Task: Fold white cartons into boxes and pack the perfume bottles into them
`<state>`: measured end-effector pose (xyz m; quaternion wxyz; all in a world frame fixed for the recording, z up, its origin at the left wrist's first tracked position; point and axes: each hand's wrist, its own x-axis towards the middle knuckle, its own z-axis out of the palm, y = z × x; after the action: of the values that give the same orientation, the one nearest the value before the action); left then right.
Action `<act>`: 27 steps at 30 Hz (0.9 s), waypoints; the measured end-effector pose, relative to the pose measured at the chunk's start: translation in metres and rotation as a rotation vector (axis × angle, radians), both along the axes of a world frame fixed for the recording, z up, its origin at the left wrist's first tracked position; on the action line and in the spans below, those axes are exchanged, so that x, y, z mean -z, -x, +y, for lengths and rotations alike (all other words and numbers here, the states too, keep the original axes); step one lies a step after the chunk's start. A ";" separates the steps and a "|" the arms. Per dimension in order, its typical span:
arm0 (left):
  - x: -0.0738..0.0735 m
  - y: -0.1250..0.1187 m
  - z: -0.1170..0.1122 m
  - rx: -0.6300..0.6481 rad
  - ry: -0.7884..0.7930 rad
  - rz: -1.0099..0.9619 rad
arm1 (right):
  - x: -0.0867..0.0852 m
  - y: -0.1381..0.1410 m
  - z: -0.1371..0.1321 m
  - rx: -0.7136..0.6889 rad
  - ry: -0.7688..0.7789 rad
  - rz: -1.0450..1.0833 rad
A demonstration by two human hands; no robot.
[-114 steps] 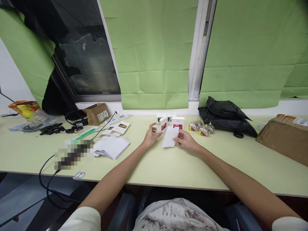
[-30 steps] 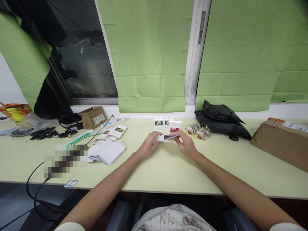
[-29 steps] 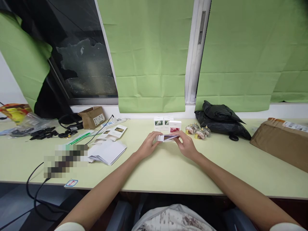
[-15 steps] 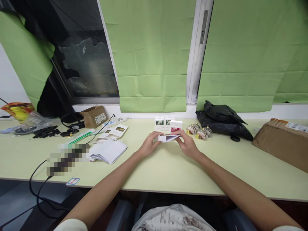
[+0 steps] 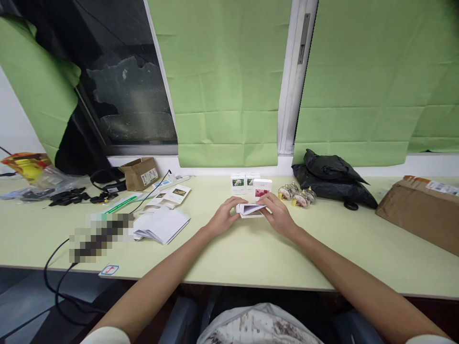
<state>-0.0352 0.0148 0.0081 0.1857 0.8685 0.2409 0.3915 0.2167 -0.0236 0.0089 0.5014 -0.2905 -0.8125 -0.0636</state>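
Between my two hands is a small white cardboard box (image 5: 251, 214) with a flap standing open toward me. My left hand (image 5: 224, 215) grips its left end, thumb in front and fingers behind. At the right end my right hand (image 5: 278, 214) pinches the box near the flap, with the fingertips over the top. Just behind stand white boxes with flower pictures: a pink-flower box (image 5: 263, 187) and white-flower boxes (image 5: 237, 184). To the right of these lie several small round bottles with gold caps (image 5: 301, 197), in clear wrapping.
Flat white folded cartons (image 5: 163, 224) and printed cartons (image 5: 176, 195) lie left of my hands. Farther left are an open brown box (image 5: 139, 174), black parts (image 5: 70, 196) and cables. Black plastic bags (image 5: 332, 179) and a large brown carton (image 5: 419, 212) occupy the right side.
The box in my hands has tilted and dropped slightly, so more of its open side faces me. Both hands keep nearly the same place.
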 end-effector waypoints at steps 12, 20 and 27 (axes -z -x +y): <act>-0.002 -0.005 -0.008 0.044 0.009 -0.072 | 0.000 -0.001 -0.006 0.080 -0.115 -0.172; -0.005 -0.005 -0.011 0.019 -0.008 -0.056 | 0.004 -0.003 -0.009 0.139 -0.088 -0.170; -0.004 -0.005 -0.010 -0.002 -0.026 -0.051 | -0.001 0.000 -0.006 0.172 -0.158 -0.211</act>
<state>-0.0305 0.0047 0.0119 0.1802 0.8603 0.2320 0.4166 0.2163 -0.0294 0.0102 0.4272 -0.3104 -0.8253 -0.2001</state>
